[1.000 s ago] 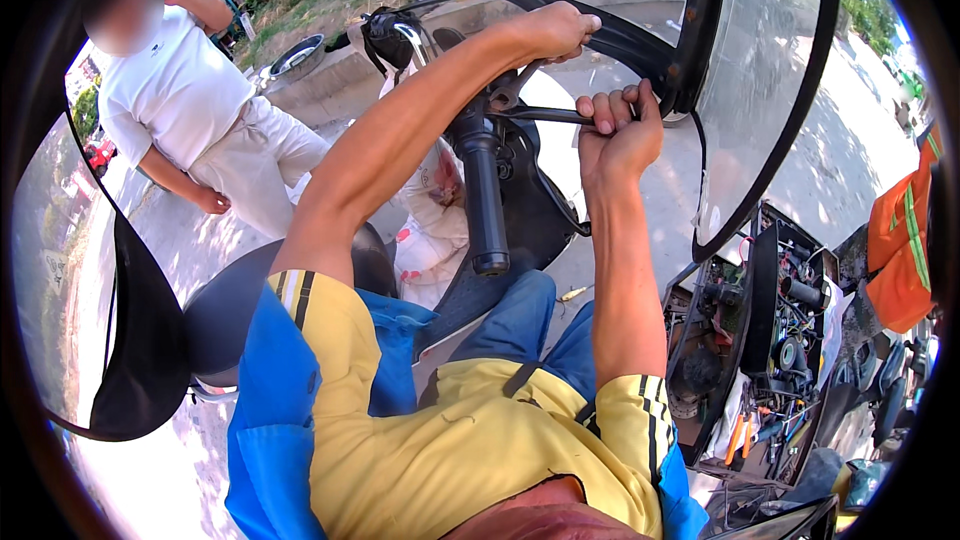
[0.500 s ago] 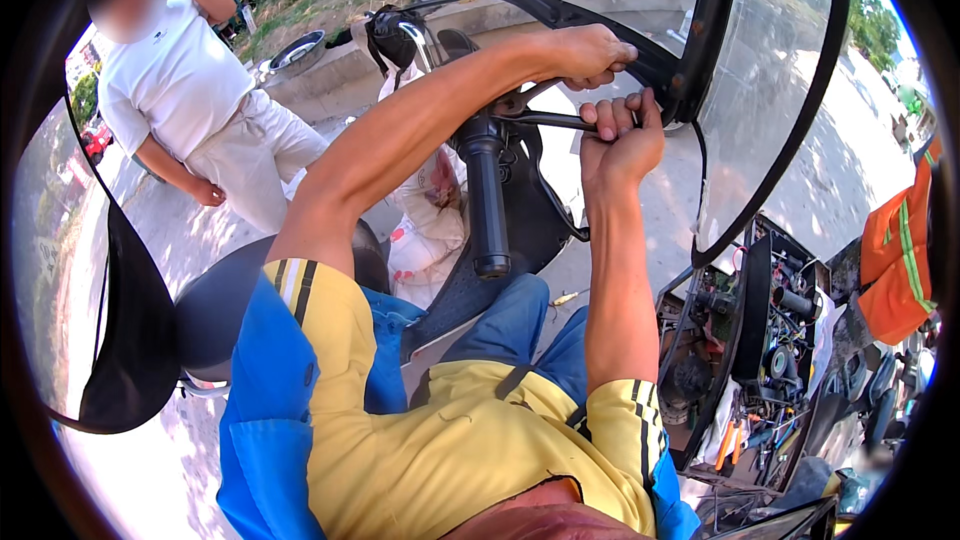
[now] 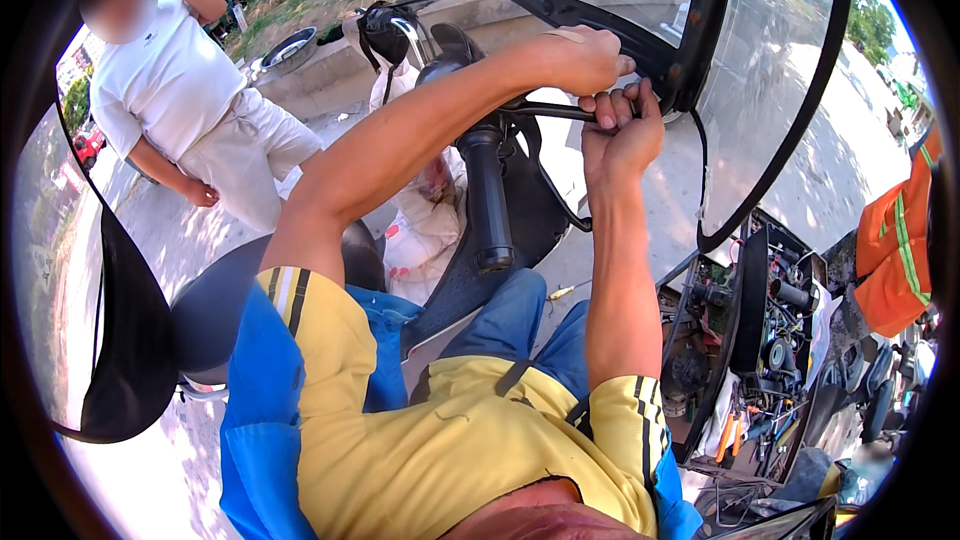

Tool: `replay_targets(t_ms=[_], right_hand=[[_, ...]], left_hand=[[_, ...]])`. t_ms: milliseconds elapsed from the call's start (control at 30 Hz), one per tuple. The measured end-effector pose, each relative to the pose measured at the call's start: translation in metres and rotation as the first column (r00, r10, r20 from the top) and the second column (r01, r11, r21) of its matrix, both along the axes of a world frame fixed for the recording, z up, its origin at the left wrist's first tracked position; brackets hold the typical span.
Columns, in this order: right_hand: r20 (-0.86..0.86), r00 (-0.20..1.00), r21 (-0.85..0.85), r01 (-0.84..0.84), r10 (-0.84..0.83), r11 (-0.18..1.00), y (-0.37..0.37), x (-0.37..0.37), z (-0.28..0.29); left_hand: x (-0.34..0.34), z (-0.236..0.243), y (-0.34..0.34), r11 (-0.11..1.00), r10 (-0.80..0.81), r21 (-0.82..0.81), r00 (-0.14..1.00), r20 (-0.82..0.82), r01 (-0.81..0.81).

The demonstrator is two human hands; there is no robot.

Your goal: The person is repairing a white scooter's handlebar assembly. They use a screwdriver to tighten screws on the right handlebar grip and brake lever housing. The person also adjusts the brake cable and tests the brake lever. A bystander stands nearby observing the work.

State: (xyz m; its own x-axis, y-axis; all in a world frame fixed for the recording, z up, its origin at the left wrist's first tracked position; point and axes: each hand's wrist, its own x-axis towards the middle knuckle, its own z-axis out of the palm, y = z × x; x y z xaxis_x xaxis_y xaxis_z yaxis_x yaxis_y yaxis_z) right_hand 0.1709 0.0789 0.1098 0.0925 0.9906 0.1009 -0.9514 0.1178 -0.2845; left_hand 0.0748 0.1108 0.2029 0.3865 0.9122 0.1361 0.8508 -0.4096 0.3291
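Observation:
Beside the black windshield frame (image 3: 570, 15) of a two-wheeler, my left hand (image 3: 585, 62) is curled closed with its back toward me; what it holds is hidden. A pale strip lies across the back of that hand. Just below it, my right hand (image 3: 624, 125) has its fingers wrapped round a black lever (image 3: 548, 110), thumb pointing up. The lever runs left to the handlebar beside the ribbed black handlebar grip (image 3: 487, 195). My left forearm crosses over the handlebar and covers part of it.
An open toolbox (image 3: 770, 360) full of tools and parts sits at the right, by an orange cloth (image 3: 895, 250) with a reflective stripe. A clear plastic side screen (image 3: 765, 90) curves near my right arm. At the left stands a person in white (image 3: 180, 90), hand raised to the head.
My left hand has turned over, its back now facing me, and shifted slightly left and down, closer to the right hand. My right hand keeps its hold on the lever.

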Motion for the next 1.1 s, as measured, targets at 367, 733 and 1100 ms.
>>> replay_targets(t_ms=[367, 733, 1100], right_hand=[[-0.007, 0.985, 0.271, -0.166, 0.175, 0.948, -0.003, 0.004, -0.01], [0.109, 0.992, 0.095, -0.071, 0.061, 0.993, 0.02, 0.01, -0.029], [0.039, 0.999, 0.03, -0.032, 0.031, 0.999, 0.003, 0.006, -0.008]], left_hand=[[0.013, -0.015, -0.044, 0.976, 0.098, 0.186, 0.992, 0.081, -0.112], [0.011, -0.036, -0.085, 0.866, -0.174, 0.455, 0.978, -0.115, 0.208], [-0.041, -0.044, -0.125, 0.714, -0.56, 0.419, 0.817, -0.138, 0.561]])
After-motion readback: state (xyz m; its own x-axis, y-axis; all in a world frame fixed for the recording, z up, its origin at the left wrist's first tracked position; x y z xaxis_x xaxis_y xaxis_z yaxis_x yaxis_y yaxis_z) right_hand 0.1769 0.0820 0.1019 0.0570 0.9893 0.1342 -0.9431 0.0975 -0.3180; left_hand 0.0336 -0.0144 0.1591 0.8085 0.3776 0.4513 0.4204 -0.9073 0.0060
